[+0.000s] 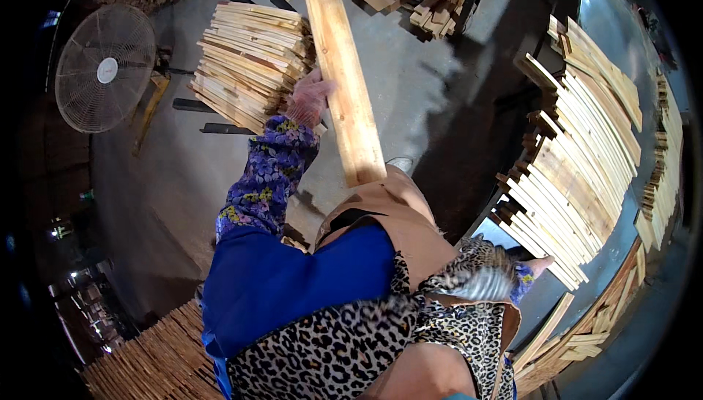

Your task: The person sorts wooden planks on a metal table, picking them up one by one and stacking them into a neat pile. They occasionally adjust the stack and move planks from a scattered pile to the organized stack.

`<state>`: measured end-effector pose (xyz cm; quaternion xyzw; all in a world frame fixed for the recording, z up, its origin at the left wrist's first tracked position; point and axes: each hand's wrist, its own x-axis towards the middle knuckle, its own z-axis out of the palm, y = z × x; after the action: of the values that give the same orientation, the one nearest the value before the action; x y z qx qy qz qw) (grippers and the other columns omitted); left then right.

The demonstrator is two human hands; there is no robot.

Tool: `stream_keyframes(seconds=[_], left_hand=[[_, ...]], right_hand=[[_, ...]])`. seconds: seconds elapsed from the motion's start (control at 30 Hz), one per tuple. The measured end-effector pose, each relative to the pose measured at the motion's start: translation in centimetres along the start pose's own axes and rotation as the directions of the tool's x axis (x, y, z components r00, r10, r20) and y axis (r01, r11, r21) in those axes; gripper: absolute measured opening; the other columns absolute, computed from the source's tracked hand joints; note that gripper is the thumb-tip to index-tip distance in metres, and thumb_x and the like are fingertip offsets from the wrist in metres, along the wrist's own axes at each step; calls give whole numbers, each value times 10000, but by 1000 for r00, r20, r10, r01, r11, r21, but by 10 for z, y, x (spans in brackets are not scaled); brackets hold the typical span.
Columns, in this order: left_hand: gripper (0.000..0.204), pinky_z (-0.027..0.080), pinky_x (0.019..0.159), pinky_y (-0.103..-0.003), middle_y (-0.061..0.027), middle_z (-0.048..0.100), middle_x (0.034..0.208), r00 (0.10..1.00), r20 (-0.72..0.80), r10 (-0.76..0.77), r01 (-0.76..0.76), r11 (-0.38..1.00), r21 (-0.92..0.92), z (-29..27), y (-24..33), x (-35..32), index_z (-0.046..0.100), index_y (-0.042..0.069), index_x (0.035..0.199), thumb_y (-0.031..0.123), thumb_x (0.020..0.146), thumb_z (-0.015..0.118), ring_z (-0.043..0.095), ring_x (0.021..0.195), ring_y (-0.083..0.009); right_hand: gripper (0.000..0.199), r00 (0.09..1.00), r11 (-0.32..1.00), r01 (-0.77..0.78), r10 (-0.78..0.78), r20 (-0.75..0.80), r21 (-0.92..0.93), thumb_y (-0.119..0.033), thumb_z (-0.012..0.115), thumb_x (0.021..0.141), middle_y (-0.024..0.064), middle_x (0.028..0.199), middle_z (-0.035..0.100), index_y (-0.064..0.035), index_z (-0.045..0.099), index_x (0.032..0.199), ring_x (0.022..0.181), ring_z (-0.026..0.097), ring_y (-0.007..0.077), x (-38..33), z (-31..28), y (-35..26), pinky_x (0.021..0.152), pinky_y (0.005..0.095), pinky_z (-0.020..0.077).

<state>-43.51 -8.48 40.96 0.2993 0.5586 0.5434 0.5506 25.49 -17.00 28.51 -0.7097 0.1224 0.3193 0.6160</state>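
Item one: my left hand (310,98), gloved, in the upper middle of the frame, fingers wrapped round the edge of a long pale plank (343,70). The plank runs from the top edge down to the centre, held in the air above the concrete floor (417,85), its lower end near my tan apron (399,213).

Item two: my right hand (533,267), lower right, mostly blurred behind a leopard-print sleeve (469,272). I cannot tell whether it is clenched or released; it sits just beside the nearest slats.

Item three: a stack of thin slats (253,59) in the upper middle, just behind the left hand.

Item four: a larger fanned stack of slats (578,173) on the metal table (608,19) at the right.

Item five: a round floor fan (106,70), upper left.

Item six: a bed of bundled sticks (157,360), lower left.

Risk, as I judge it: the plank is gripped one-handed near its middle edge, so it could pivot and slip free. Its far end could also clip the slat stack behind it and knock pieces off.
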Motion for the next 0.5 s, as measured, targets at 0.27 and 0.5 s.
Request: stream_keyframes(seconds=[0.27,0.5], left_hand=[[566,496,1128,-375,-159,714,1363,979,205,-10,38,990,-134,78,21,33,583,-75,1487,16,930,623,672,1225,-252],[587,458,1195,-418,-145,707,1393,765,644,-12,174,967,-188,204,39,38,577,-74,1493,58,924,635,654,1306,-277]], right_hand=[[668,999,1000,-6,5,41,12,-645,590,1033,138,1198,766,-64,693,1347,993,714,270,-21,-2,-4,853,384,579],[469,861,836,508,-499,97,-208,-566,682,1038,32,810,664,-97,699,1046,720,619,162,-75,-35,34,654,293,511]])
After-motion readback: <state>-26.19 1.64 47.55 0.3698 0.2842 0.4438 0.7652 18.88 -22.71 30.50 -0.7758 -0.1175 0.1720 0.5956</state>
